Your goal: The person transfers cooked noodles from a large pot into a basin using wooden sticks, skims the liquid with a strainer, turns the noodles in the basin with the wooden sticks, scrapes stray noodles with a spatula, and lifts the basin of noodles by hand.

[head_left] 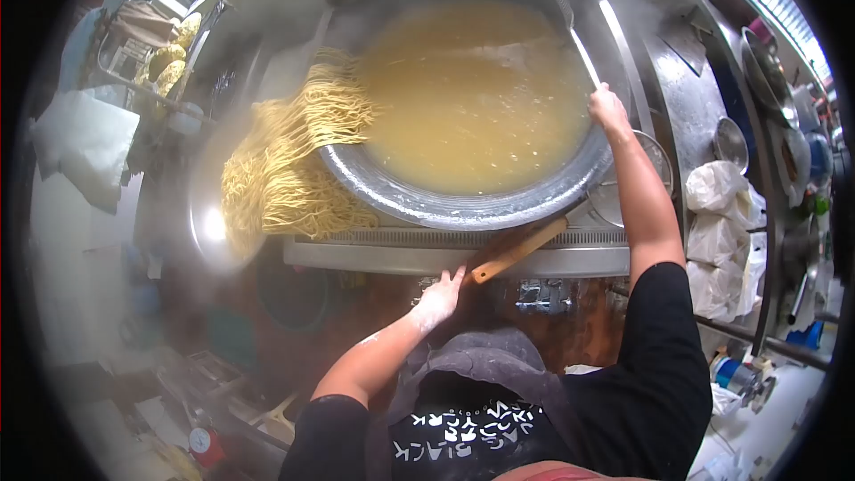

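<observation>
My right hand point(608, 110) is closed around the long handle of a metal skimmer point(583, 55). The skimmer's perforated head rests by the far right rim of a large round pot point(419, 211) of cloudy yellowish liquid point(468, 98). My left hand point(437, 298), dusted with white powder, is low in front of the pot with fingers apart. Its fingertips are close to the end of a wooden bar point(521, 250) with a hole in it; whether they touch is unclear. Yellow noodles point(298, 156) hang in a thick bundle over the pot's left side.
A metal ledge point(401, 258) runs along the front of the pot. A wire strainer point(631, 180) sits at its right. White plastic bags point(718, 240) and a small metal bowl point(731, 144) are further right. Steam blurs the left side, where a wire basket point(160, 53) stands.
</observation>
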Tool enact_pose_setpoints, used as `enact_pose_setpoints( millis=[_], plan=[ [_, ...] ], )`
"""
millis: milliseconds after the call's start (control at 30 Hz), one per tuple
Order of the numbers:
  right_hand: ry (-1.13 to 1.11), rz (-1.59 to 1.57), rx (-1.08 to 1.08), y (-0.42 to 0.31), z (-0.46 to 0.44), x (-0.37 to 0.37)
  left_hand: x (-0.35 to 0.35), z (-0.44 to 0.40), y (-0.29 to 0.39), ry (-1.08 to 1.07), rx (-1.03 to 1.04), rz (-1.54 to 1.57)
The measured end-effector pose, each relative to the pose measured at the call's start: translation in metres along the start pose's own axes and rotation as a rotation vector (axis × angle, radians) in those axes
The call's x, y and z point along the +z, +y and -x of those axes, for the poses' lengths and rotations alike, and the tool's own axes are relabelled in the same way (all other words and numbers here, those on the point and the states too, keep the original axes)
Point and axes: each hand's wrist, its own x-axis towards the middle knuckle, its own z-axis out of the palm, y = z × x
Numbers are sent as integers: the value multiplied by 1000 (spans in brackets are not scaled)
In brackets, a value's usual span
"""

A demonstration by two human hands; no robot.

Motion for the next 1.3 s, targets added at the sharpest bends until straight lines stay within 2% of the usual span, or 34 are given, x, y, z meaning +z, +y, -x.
enact_pose_setpoints(
  millis=[133,200,267,367,467,567,700,733,767,833,867,967,1067,1167,1200,1300],
  plan=[
    [-311,-47,-63,-82,-34,4,12,1,-11,37,-58,115],
    [-484,47,-131,-119,-46,18,11,5,-9,141,7,260],
    [-551,7,-115,-159,-31,20,20,2,-13,289,86,368],
    [-644,57,-172,-197,-8,36,43,1,-26,498,137,349],
    [-663,-25,-177,-214,29,43,56,25,-36,359,25,243],
    [-738,-181,-178,-219,59,61,51,33,-45,139,15,369],
    [-842,-436,-188,-216,91,106,77,2,-64,318,164,377],
    [-884,-624,-168,-214,105,111,71,0,-60,325,181,389],
    [-984,-786,-172,-211,115,113,63,-3,-56,278,192,405],
    [-990,-873,-104,-220,147,99,50,-14,-51,185,215,428],
    [-1038,-925,-66,-223,159,96,48,-20,-48,161,179,454],
    [-1061,-961,-13,-235,198,78,57,-14,-57,280,152,344],
    [-1047,-1054,-47,-244,229,77,34,44,-83,153,92,545],
    [-1025,-1087,-9,-259,259,76,63,97,-157,202,0,634],
    [-934,-867,-73,-270,273,59,71,119,-183,217,-87,660],
    [-999,-1034,-11,-288,302,59,89,188,-258,290,-326,720]
  ],
)
